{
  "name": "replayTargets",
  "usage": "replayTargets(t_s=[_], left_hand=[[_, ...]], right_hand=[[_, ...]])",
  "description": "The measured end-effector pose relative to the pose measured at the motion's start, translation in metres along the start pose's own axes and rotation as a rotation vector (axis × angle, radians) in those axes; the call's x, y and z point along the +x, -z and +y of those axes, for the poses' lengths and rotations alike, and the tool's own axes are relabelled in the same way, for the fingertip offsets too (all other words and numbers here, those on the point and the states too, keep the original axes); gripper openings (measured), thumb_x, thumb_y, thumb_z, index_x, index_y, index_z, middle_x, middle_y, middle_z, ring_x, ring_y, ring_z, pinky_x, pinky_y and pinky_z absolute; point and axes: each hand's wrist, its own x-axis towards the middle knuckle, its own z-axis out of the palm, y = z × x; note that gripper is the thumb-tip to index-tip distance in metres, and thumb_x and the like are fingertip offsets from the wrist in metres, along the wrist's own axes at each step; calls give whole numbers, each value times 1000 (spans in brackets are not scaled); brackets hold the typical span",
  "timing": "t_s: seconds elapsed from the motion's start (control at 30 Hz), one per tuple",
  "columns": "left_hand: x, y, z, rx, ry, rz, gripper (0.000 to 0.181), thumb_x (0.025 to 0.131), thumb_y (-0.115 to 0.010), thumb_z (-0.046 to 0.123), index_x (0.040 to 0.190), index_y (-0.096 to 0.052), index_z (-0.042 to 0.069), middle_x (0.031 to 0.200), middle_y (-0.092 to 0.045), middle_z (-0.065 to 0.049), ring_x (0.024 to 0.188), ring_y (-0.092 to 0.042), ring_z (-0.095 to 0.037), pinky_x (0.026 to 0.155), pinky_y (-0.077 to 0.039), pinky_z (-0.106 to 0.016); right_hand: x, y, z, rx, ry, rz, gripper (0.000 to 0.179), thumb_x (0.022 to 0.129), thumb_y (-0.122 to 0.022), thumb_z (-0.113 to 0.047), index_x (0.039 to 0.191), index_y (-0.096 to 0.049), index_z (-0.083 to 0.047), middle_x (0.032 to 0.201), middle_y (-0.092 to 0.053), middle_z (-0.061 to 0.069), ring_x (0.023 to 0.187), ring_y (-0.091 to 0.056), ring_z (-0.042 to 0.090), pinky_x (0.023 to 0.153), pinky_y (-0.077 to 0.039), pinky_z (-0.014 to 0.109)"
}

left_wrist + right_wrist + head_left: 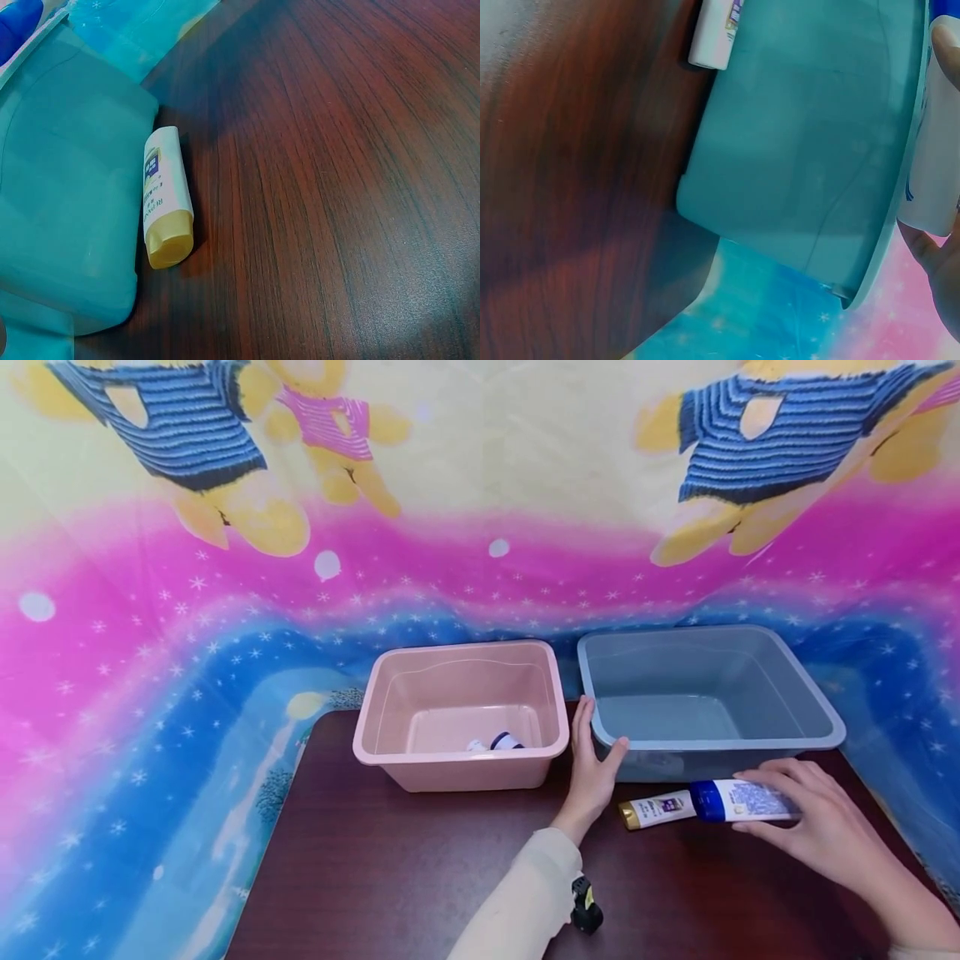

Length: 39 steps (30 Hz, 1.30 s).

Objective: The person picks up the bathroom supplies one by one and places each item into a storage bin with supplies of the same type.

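My right hand [817, 818] grips a white bottle with a blue cap [750, 800], held sideways in front of the blue-grey basin [652, 768]. In the right wrist view, thumb and finger hold the white bottle [937, 150] beside the basin's rim. A smaller white bottle with a gold cap [660, 810] lies on the table close to the basin's front wall; the left wrist view shows this gold-capped bottle [169, 195] whole. At the basin's front left corner rests my left hand [592, 768], fingers extended along the side and thumb on the front rim.
Left of the basin stands a pink basin [465, 772], holding a white item with a dark blue band [506, 742] and another small white thing, both partly hidden by the front wall. The dark wooden table [390, 868] ends against a printed cloth backdrop [480, 568].
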Motion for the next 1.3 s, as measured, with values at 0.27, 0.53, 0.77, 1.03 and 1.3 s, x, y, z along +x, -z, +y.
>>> replayTargets(t_s=[0.27,0.53,0.77,1.03,1.3], left_hand=[[0,0,-1,18,-2,-14,69,101,-56,24,158,-17,35,163,-7,16,147,-12,-8,116,-22,-48],[-1,0,-1,18,-1,-14,70,101,-57,23,157,-17,35,163,-8,18,148,-12,-8,117,-22,-48],[-1,0,0,29,4,7,71,100,-59,25,157,-19,35,162,-9,20,147,-13,-7,116,-23,-47],[-1,-2,1,26,6,18,72,100,-58,22,158,-18,34,163,-9,17,147,-13,-9,116,-22,-50],[-3,-4,1,32,28,23,73,100,-57,31,158,-13,37,160,-8,25,146,-12,-5,116,-22,-48]], right_hand=[[10,3,3,16,8,4,73,44,-97,-15,113,-73,-12,107,-59,0,99,-44,10,76,-32,33],[22,7,5,14,8,-3,70,45,-96,-13,111,-72,-10,106,-60,4,97,-46,17,78,-31,40],[32,11,11,-10,28,-16,69,47,-96,-17,112,-72,-10,104,-60,3,94,-45,16,75,-30,37],[44,12,23,11,-2,-22,71,46,-98,-16,112,-73,-12,107,-62,6,96,-44,15,73,-31,30],[51,13,28,-12,-36,-63,68,51,-98,-17,113,-72,-11,108,-60,8,95,-45,19,69,-35,34]])
